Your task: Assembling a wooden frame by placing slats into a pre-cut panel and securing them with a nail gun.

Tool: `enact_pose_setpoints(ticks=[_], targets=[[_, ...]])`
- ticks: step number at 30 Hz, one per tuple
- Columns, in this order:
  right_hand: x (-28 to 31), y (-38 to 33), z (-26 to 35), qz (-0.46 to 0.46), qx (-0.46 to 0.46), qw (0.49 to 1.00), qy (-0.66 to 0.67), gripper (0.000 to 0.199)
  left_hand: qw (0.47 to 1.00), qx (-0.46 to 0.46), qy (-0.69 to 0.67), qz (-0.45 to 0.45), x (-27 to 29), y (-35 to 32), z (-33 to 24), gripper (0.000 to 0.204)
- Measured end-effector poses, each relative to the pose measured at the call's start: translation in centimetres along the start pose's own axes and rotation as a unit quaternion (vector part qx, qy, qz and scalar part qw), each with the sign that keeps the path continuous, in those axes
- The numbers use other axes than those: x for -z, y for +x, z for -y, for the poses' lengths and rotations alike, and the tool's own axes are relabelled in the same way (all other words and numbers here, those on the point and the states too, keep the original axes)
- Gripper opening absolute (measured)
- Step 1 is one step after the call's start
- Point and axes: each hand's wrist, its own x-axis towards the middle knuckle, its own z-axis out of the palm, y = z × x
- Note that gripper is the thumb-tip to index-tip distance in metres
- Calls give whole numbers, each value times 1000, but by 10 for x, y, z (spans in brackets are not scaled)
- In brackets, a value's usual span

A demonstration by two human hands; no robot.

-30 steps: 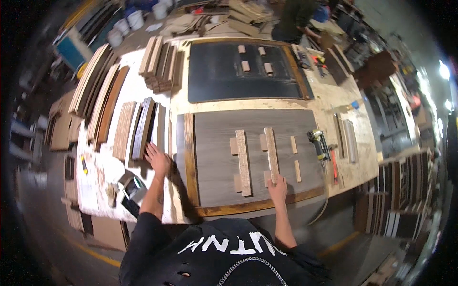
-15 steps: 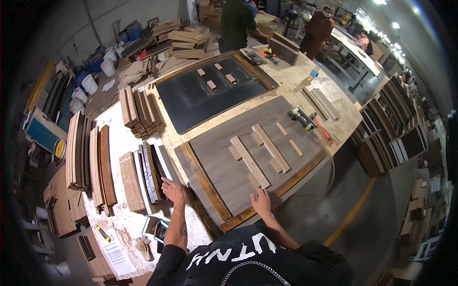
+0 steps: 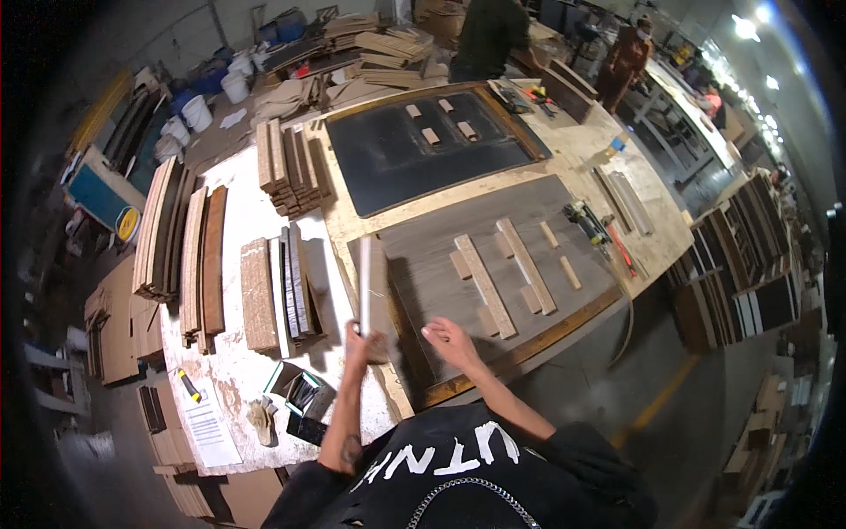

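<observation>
My left hand (image 3: pixel 359 342) grips the near end of a board (image 3: pixel 377 286) with a pale edge, tilted up on its side along the left edge of a grey-brown wood panel (image 3: pixel 432 264). My right hand (image 3: pixel 451 342) hovers over the panel's near part, empty, its fingers extended. On that panel lie two long wood strips (image 3: pixel 485 286) with small blocks beside them, plus two short sticks (image 3: pixel 571 273). A darker brown strip (image 3: pixel 529 333) runs along its near edge. Left of the held board, several boards (image 3: pixel 259 295) stand side by side on the white table.
Beyond lies a black panel (image 3: pixel 370 167) with several small blocks. A nail gun (image 3: pixel 583 220) and a red-handled hammer (image 3: pixel 622 251) rest at right. Stacked strips (image 3: pixel 286 167), an open box (image 3: pixel 304 392), a glove (image 3: pixel 261 421) and a yellow knife (image 3: pixel 189 386) occupy the left table. A person (image 3: pixel 489 40) stands behind.
My left hand has taken a board from the row at left and brought it right to the panel's edge. My right hand has moved left from the strip's end. The view has shifted.
</observation>
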Motion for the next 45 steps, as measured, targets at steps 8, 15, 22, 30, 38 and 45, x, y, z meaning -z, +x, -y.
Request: enact_pose_setpoints(ticks=[8, 15, 22, 30, 38, 45], targets=[[-11, 19, -10, 24, -6, 993, -115, 53, 990, -77, 116, -21, -55, -93, -5, 69], [-30, 89, -13, 26, -5, 936, -350, 59, 969, -115, 74, -207, 16, -90, -17, 50], [-35, 125, -34, 0, -37, 878, -477, 64, 966, -49, 35, -251, 39, -123, 14, 59], [-48, 101, -36, -70, -78, 898, -427, 77, 971, -58, 31, -229, 31, -141, 23, 50], [-30, 82, -25, 19, 4, 944, -329, 73, 978, -137, 73, -143, -53, -96, 41, 42], [116, 35, 4, 54, -55, 979, 190, 39, 949, -133, 267, 107, -189, -79, -41, 39]])
